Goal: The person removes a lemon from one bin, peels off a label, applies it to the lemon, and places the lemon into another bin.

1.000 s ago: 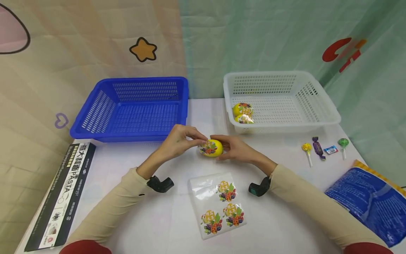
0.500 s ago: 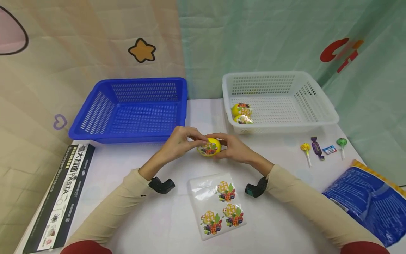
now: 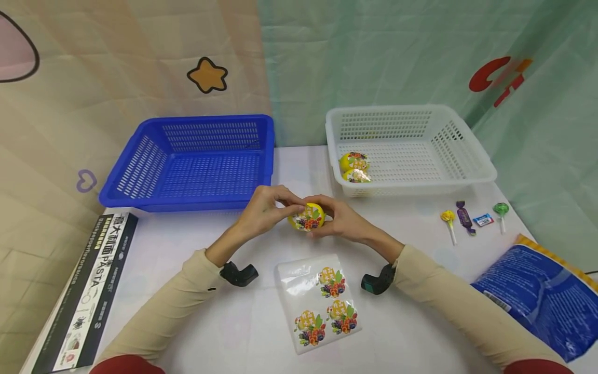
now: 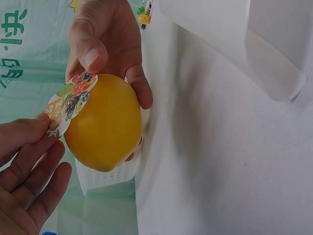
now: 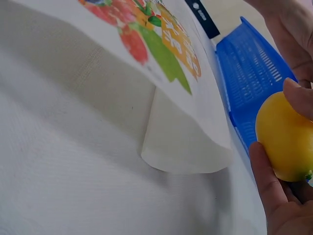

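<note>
Over the middle of the table, my right hand [image 3: 343, 221] grips a yellow lemon [image 4: 110, 125] from its right side. My left hand [image 3: 268, 210] pinches the edge of a round fruit-print sticker [image 4: 73, 100] between thumb and fingers. In the left wrist view the sticker lies against the lemon's upper side, its near edge standing off the skin, and the right thumb is at its far edge. The right wrist view shows the lemon's green-tipped end and fingers under it. Below the hands lies a sticker sheet [image 3: 299, 285] bearing several printed fruit stickers.
A blue basket [image 3: 187, 202] stands back left. At back right, a white basket [image 3: 420, 184] holds two stickered lemons [image 3: 355, 162]. Lollipops [image 3: 447, 216] and wrapped candies [image 3: 464, 218] lie right, above a blue bag [image 3: 537, 296]. A pasta box [image 3: 89, 291] lies along the left edge.
The lemon has turned slightly in the hands, so the sticker faces the head camera more fully. The right fingers have edged a little left around it. The left hand keeps its pinch.
</note>
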`<state>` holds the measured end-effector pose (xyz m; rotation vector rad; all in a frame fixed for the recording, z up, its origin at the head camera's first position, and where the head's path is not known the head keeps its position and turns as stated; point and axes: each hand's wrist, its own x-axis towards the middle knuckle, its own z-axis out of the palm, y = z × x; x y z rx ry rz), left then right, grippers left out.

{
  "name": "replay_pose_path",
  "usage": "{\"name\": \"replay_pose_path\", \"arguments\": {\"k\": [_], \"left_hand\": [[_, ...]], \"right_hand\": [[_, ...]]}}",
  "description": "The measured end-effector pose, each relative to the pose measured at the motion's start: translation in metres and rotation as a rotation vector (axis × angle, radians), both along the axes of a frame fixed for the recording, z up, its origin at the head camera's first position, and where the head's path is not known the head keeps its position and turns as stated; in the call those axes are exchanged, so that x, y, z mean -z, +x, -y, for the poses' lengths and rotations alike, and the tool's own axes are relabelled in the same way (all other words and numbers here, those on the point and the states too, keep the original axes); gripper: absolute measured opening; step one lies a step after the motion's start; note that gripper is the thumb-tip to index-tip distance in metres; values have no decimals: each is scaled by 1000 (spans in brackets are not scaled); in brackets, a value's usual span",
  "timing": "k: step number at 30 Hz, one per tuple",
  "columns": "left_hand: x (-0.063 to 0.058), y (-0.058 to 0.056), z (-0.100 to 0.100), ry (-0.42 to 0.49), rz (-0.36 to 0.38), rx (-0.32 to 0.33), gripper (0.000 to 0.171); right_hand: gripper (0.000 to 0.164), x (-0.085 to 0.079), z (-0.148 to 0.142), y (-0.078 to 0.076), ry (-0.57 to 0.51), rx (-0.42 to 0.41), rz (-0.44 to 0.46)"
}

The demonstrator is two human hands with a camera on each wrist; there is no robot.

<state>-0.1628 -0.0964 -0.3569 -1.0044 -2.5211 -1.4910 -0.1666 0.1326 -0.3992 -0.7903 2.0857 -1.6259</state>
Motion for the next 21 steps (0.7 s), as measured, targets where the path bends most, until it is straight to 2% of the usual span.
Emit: {"name": "replay_pose_path", "arguments": {"k": [7, 14, 21], "left_hand": [[1, 1, -2, -37, 15, -29, 3], [-1, 2, -7, -132, -6, -49, 4], [-1, 2, -10, -174, 17, -24, 5]], "right_hand": [[59, 2, 1, 3, 32, 25, -25], [60, 0, 0, 6, 56, 62, -66], [61, -3, -1, 11, 46, 70, -54]]}}
